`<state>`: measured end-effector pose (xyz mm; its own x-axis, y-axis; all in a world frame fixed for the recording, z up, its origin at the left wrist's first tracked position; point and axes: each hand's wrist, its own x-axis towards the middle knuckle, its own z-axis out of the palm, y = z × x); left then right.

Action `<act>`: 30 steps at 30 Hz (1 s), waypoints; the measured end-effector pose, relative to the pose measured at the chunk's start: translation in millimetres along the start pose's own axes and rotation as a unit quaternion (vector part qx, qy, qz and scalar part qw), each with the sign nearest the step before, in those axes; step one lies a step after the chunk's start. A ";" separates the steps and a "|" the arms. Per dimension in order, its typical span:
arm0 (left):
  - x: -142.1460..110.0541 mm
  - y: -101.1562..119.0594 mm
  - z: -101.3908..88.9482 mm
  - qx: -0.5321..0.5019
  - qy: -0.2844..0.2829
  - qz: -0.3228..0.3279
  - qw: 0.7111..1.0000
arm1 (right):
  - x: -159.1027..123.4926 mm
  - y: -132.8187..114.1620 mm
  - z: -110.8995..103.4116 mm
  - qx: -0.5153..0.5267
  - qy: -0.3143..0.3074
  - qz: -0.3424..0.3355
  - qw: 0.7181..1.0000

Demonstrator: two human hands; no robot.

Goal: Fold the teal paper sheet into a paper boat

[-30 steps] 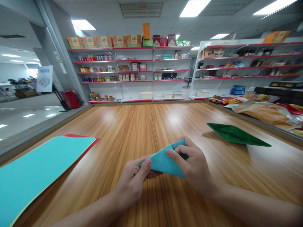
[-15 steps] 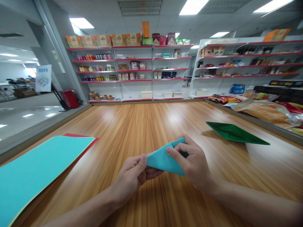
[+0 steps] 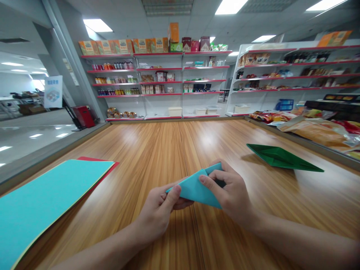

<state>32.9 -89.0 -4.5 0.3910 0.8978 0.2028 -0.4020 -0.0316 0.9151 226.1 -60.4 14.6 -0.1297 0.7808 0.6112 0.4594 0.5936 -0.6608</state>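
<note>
A folded piece of blue paper [image 3: 194, 189] is held just above the wooden table between both hands. My left hand [image 3: 163, 206] pinches its pointed left end, thumb on top and fingers underneath. At the wider right end, my right hand [image 3: 233, 191] grips the paper, its thumb pressed on the near face and its fingers curled over the upper edge. Part of the right end is hidden by those fingers. Beyond my right hand lies a folded green paper boat [image 3: 281, 156], long and pointed at both ends.
On the left of the wooden table [image 3: 157, 150] lies a stack of coloured paper [image 3: 62, 195], turquoise on top with yellow and red edges below. Packaged goods [image 3: 320, 131] lie beyond the raised right edge. Stocked shelves [image 3: 160, 80] stand behind the table.
My left thumb has shifted slightly right along the blue paper, and its pointed tip now shows. My right hand keeps nearly the same grip. The view has shifted slightly.
</note>
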 end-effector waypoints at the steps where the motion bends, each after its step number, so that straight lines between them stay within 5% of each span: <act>1: 0.1 -1.0 -0.1 0.002 0.013 -0.001 1.000 | -0.2 0.0 0.5 0.002 -0.003 0.001 1.000; 15: -1.2 -3.1 0.0 0.081 0.140 0.007 0.987 | -2.3 -5.3 4.3 0.011 -0.013 -0.006 1.000; 24: -2.8 1.5 0.8 0.134 0.045 0.014 0.990 | -2.9 -2.1 1.8 -0.001 -0.003 -0.009 1.000; 30: -2.7 4.9 3.5 0.158 0.051 0.009 0.986 | -3.7 -2.0 0.8 0.004 -0.011 -0.004 1.000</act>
<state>32.8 -93.1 0.6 0.2947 0.9347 0.1988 -0.1242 -0.1688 0.9778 225.0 -64.3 13.2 -0.1529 0.7795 0.6074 0.4513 0.6019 -0.6589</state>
